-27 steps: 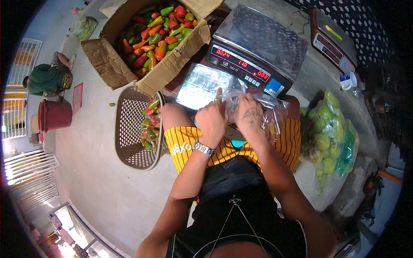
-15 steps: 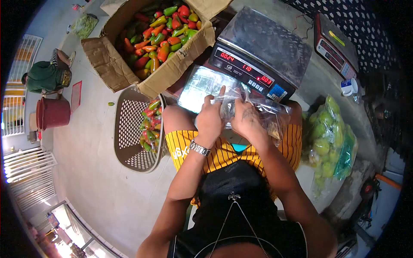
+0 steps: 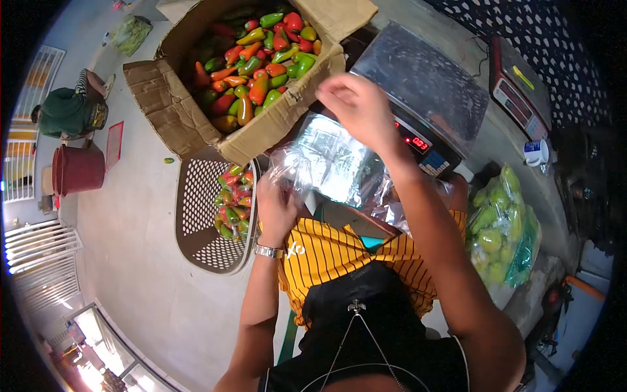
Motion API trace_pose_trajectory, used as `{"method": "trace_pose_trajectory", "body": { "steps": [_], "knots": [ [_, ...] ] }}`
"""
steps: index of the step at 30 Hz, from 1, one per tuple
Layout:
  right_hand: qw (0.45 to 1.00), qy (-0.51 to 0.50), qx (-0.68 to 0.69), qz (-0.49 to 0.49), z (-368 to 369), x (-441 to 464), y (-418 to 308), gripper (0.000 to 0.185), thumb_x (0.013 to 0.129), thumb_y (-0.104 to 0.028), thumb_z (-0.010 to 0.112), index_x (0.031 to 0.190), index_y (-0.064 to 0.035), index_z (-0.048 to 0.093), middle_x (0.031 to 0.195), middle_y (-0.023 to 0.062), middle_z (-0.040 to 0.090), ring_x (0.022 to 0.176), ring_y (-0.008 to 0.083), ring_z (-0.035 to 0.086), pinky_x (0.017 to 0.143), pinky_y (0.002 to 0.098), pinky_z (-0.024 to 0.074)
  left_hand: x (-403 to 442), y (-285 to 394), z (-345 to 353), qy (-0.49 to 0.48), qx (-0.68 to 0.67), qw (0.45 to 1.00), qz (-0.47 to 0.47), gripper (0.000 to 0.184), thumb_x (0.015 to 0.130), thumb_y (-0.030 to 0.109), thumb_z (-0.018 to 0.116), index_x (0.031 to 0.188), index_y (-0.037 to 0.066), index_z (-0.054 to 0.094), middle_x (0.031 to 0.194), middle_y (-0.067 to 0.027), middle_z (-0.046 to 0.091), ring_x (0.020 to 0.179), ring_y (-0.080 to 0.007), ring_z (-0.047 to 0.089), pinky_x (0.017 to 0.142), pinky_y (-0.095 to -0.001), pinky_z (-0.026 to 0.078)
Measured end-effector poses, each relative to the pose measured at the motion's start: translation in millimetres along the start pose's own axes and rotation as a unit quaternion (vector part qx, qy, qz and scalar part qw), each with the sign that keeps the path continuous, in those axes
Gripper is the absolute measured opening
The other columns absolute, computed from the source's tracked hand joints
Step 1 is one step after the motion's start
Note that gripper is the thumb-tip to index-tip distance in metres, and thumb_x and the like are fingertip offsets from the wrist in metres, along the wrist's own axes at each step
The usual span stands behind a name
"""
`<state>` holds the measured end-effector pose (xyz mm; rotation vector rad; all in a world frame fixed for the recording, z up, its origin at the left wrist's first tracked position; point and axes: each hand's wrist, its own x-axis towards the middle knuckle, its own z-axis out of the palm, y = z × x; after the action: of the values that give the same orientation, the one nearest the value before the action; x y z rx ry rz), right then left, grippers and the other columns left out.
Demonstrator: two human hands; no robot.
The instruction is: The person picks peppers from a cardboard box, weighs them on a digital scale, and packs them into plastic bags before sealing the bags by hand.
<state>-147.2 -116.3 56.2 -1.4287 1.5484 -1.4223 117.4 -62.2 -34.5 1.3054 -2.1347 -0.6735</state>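
Observation:
My left hand is closed on a thin clear plastic bag, low and to the left, above my lap. My right hand is raised between the pepper box and the scale, its fingers loosely bent and apart with nothing visible in them. A cardboard box holds many red, green and orange peppers. Beneath my hands lies a shiny stack of clear plastic packaging. My right forearm partly covers the black digital scale and its red display.
A perforated basket with bagged peppers stands left of my legs. To the right are a bag of green produce, a white mug and a second scale. A person bends near a red bin.
My hands have parted. The left one has moved left with the clear bag, while the right has let go and risen toward the box and scale.

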Motion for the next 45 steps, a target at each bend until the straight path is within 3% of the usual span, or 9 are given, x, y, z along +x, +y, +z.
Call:
{"method": "trace_pose_trajectory", "body": {
  "steps": [4, 8, 11, 14, 18, 22, 28, 33, 45],
  "knots": [
    [0.982, -0.081, -0.166, -0.047, 98, 107, 7, 0.02, 0.09, -0.02, 0.069, 0.102, -0.0068, 0.076, 0.096, 0.0183, 0.076, 0.093, 0.0287, 0.075, 0.083, 0.0391, 0.0586, 2, 3, 2, 0.005, 0.003, 1.0, -0.028, 0.047, 0.079, 0.004, 0.07, 0.126, 0.004, 0.064, 0.126, -0.0172, 0.062, 0.115, -0.0401, 0.056, 0.101, -0.0469, 0.045],
    [0.814, -0.391, -0.392, 0.177, 165, 157, 17, 0.045, 0.081, -0.016, 0.067, 0.126, -0.0095, 0.072, 0.134, 0.0211, 0.066, 0.123, 0.0352, 0.064, 0.104, 0.045, 0.0517, 10, -7, 4, 0.035, -0.079, 0.995, -0.057, 0.047, 0.081, 0.003, 0.069, 0.128, 0.004, 0.063, 0.126, -0.0169, 0.063, 0.116, -0.0361, 0.059, 0.102, -0.0435, 0.046],
    [0.848, -0.291, -0.408, 0.17, 203, 162, 66, 0.047, 0.081, -0.018, 0.069, 0.126, -0.0069, 0.07, 0.129, 0.0243, 0.067, 0.123, 0.0355, 0.064, 0.106, 0.0439, 0.0498, 8, -12, -2, 0.008, -0.095, 0.991, -0.091, 0.048, 0.084, 0.001, 0.07, 0.131, 0.002, 0.063, 0.138, -0.0171, 0.061, 0.132, -0.0322, 0.057, 0.112, -0.04, 0.043],
    [0.913, -0.213, -0.32, 0.134, 191, 150, 82, 0.043, 0.083, -0.017, 0.066, 0.125, -0.0049, 0.067, 0.124, 0.0255, 0.068, 0.125, 0.0365, 0.063, 0.106, 0.0437, 0.0491, 15, -2, -5, 0.057, -0.12, 0.99, -0.055, 0.051, 0.081, 0.0, 0.068, 0.131, 0.005, 0.064, 0.114, -0.0143, 0.065, 0.093, -0.0296, 0.064, 0.088, -0.0383, 0.051],
    [0.989, -0.04, -0.078, 0.12, 161, 121, 35, 0.056, 0.076, -0.031, 0.083, 0.122, -0.0046, 0.067, 0.112, 0.0213, 0.071, 0.122, 0.0342, 0.062, 0.1, 0.0417, 0.0506, 14, -5, -1, 0.063, -0.083, 0.994, -0.028, 0.051, 0.081, -0.003, 0.067, 0.131, 0.007, 0.064, 0.113, -0.0118, 0.066, 0.086, -0.023, 0.064, 0.081, -0.0348, 0.053],
    [0.9, -0.273, -0.122, 0.316, 158, 117, 20, 0.076, 0.07, -0.051, 0.09, 0.124, -0.0026, 0.067, 0.096, 0.0143, 0.071, 0.101, 0.0257, 0.067, 0.092, 0.0345, 0.0503, 13, 4, -1, 0.071, -0.107, 0.99, -0.061, 0.049, 0.081, -0.003, 0.067, 0.129, 0.007, 0.065, 0.111, -0.0113, 0.066, 0.083, -0.0213, 0.064, 0.078, -0.0332, 0.053],
    [0.91, -0.273, -0.267, 0.162, 226, 112, 28, 0.076, 0.098, -0.063, 0.044, 0.136, 0.0003, 0.063, 0.142, 0.0248, 0.059, 0.136, 0.0331, 0.055, 0.116, 0.0425, 0.0383, 15, 11, -2, 0.054, -0.128, 0.986, -0.092, 0.048, 0.081, -0.002, 0.068, 0.128, 0.004, 0.065, 0.12, -0.0133, 0.066, 0.096, -0.0231, 0.063, 0.085, -0.0337, 0.051],
    [0.89, -0.291, -0.267, 0.229, 202, 95, -8, 0.105, 0.079, -0.031, 0.071, 0.157, 0.0105, 0.014, 0.16, 0.0325, 0.028, 0.152, 0.0408, 0.027, 0.126, 0.0455, 0.0233, 14, 5, 2, 0.042, -0.222, 0.967, -0.12, 0.047, 0.085, 0.006, 0.073, 0.131, 0.001, 0.064, 0.128, -0.0156, 0.066, 0.115, -0.0262, 0.064, 0.098, -0.0358, 0.049],
    [0.929, -0.239, -0.094, 0.266, 192, 95, -9, 0.107, 0.078, -0.037, 0.068, 0.158, 0.0113, 0.015, 0.159, 0.0303, 0.036, 0.148, 0.0385, 0.038, 0.122, 0.0414, 0.0324, 7, -11, 16, 0.031, -0.173, 0.978, -0.112, 0.04, 0.086, 0.001, 0.071, 0.125, -0.002, 0.065, 0.116, -0.0103, 0.07, 0.101, -0.0183, 0.067, 0.089, -0.0306, 0.053]
  ]
}}
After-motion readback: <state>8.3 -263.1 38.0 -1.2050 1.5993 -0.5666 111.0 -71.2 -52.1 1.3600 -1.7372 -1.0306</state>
